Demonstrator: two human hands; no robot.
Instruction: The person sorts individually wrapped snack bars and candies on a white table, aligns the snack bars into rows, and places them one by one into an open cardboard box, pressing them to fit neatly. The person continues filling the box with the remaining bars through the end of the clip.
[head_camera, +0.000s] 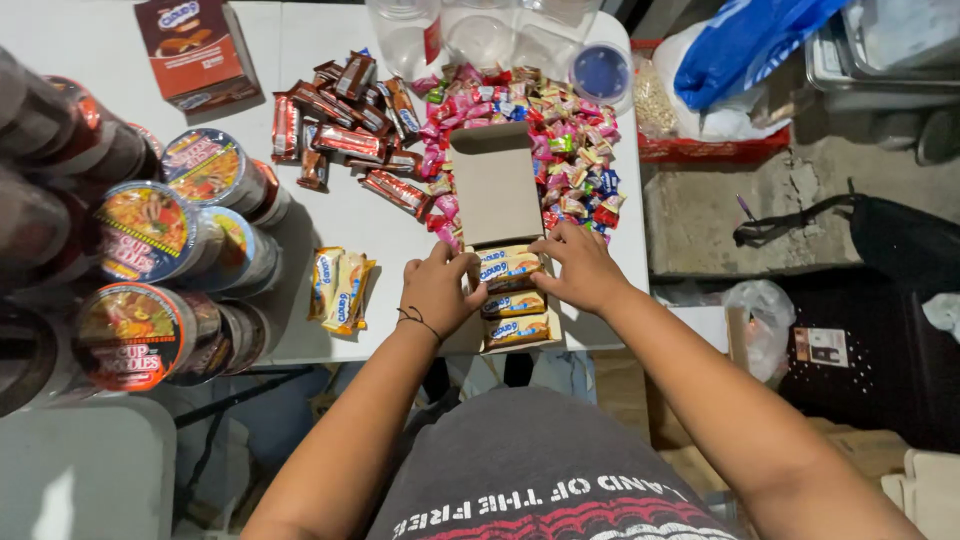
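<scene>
Both hands pinch one wafer pack (508, 268) into the box (497, 185): left hand (438, 290) at nine o'clock, right hand (580, 268) at three. Light, crinkly, brittle inside; best held by its ends.

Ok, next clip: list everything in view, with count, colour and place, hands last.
Open cardboard box: one, tan, table edge, holding yellow snack packets, about four showing.
Loose yellow packets: a few, left of box.
Brown wrapped bars: a pile, table middle.
Small candies: many, mostly pink, around box top.
Noodle cups: several, stacked on their sides, left.
Brown carton: one, top left.
Clear jars: about three, top.
White table: one.
Left hand: on box's left side.
Right hand: on packets.
</scene>
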